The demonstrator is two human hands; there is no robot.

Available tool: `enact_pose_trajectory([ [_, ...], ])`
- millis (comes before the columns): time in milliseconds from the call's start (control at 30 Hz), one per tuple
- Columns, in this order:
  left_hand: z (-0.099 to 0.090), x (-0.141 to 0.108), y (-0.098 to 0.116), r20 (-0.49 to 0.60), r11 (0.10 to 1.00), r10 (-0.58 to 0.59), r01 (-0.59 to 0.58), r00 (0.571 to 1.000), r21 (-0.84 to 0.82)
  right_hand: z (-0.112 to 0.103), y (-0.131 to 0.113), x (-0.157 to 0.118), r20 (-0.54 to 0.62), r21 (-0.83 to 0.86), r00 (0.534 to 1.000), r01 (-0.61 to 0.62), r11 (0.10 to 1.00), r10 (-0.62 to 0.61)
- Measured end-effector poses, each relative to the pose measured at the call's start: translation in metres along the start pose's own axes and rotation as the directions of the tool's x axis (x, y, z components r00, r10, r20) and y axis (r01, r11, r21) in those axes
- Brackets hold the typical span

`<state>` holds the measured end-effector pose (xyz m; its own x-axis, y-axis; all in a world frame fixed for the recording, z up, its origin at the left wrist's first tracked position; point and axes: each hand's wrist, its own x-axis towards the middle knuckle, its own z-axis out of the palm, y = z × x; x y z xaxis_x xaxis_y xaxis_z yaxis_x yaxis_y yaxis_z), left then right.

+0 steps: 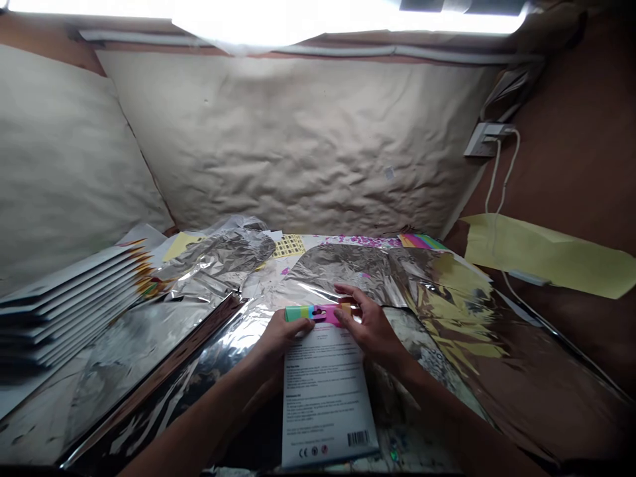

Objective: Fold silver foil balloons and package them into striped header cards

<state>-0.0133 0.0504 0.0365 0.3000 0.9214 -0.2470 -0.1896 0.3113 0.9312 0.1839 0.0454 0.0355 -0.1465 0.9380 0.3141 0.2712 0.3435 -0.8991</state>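
Observation:
A flat white package with printed text and a barcode faces me, its lower end towards me. Across its top runs a multicoloured strip with a hang hole. My left hand grips the top left corner, thumb lying on the green part of the strip. At the top right, my right hand holds the strip with its thumb in front, its index finger stretched out beyond the edge. Both hands are closed on the package. Its far side and the fingers behind it are hidden.
Silvery foil sheets cover much of the table. On the left is a stack of white packages. Rainbow-coloured sheets and a yellow sticker sheet lie at the back. Cables hang from a wall socket at right.

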Motion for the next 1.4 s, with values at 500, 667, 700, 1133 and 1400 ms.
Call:
enact_pose_trajectory([
  [500,-0.002,0.006,-0.003,0.113,0.99,0.095,-0.082,0.989,-0.113,-0.006,0.002,0.009,0.148,0.65,0.896,-0.407,0.642,0.418],
  [667,-0.003,0.01,-0.007,0.124,0.983,0.134,-0.116,0.983,-0.141,-0.004,0.003,0.007,0.082,0.68,0.882,-0.39,0.621,0.464],
  [700,-0.003,0.009,-0.006,0.15,0.983,0.163,-0.147,0.975,-0.112,-0.005,0.003,0.007,0.045,0.701,0.883,-0.361,0.615,0.466],
  [1133,-0.136,-0.084,0.188,-0.289,0.63,0.667,-0.313,0.687,0.711,0.009,-0.006,0.001,-0.074,0.466,0.945,-0.249,0.849,0.318],
  [1400,-0.269,-0.11,0.24,-0.525,0.388,0.559,0.357,0.642,0.85,0.014,-0.003,-0.001,-0.053,0.392,0.961,-0.229,0.891,0.27],
])
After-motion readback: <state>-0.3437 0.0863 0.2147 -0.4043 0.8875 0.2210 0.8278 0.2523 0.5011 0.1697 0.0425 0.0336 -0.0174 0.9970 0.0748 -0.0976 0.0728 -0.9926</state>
